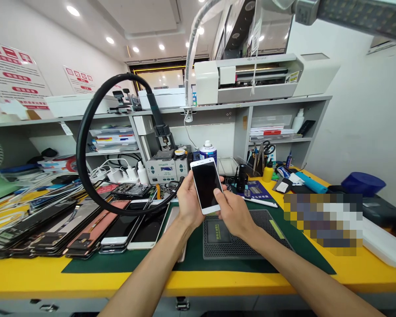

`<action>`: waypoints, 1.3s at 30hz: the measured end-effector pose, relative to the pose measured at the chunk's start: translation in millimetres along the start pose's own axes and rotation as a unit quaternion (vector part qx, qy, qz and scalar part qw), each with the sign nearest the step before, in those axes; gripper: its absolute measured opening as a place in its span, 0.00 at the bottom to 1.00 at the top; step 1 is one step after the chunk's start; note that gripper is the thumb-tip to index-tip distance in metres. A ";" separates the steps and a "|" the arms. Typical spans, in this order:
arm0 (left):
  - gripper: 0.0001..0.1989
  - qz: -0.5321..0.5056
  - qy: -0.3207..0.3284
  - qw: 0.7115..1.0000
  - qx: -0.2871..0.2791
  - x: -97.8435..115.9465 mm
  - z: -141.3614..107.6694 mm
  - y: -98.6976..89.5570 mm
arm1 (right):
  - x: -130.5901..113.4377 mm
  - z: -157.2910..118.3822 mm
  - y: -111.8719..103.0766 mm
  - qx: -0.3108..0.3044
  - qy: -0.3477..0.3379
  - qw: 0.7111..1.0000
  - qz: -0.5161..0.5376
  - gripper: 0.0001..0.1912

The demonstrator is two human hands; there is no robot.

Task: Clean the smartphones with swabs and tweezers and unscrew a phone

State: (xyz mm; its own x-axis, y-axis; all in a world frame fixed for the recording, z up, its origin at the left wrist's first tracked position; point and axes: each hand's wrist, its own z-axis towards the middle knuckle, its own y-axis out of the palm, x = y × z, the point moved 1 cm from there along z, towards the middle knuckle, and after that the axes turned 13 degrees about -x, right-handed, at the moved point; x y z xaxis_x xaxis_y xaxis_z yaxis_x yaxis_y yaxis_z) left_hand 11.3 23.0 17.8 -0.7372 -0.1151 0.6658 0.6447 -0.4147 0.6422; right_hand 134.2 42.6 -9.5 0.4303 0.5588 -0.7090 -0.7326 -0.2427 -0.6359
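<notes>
Holding the white phone [206, 186] (dark-screened) are left hand [188, 200] and right hand [236, 214].

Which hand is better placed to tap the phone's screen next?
Probably the right hand: its thumb lies over the lower right of the white phone, while the left hand holds the opposite side.

White machine [260, 93] atop grey shelf [242, 141]

The phone [206, 186] is white around a black screen [204, 179]. The mat [303, 251] is dark green, the table [36, 279] yellow.
</notes>
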 end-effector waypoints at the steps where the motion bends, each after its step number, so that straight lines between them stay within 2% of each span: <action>1: 0.28 0.000 0.000 1.000 -0.004 -0.3 -0.1 0.0 | 0.1 0.1 -0.4 -0.002 -0.002 1.000 0.006 0.25; 5: 0.28 0.014 0.013 1.000 0.001 -2.0 -0.4 3.5 | -1.0 0.4 -0.9 -0.005 0.002 1.000 -0.009 0.20; 18: 0.26 0.046 0.031 0.998 0.027 -6.2 -1.1 6.0 | -4.3 1.2 -1.4 0.015 0.015 0.997 -0.070 0.17; 39: 0.25 0.053 0.036 0.997 0.039 -5.1 -1.9 8.6 | -3.8 1.9 0.1 0.009 0.027 0.996 -0.090 0.17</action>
State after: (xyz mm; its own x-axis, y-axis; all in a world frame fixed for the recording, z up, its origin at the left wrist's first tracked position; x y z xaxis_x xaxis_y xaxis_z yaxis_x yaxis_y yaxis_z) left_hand 20.2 18.2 19.2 -0.6752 -0.2196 0.7042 0.7312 -0.3251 0.5997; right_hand 131.5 41.9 -6.3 0.5824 0.5483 -0.6001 -0.6503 -0.1286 -0.7487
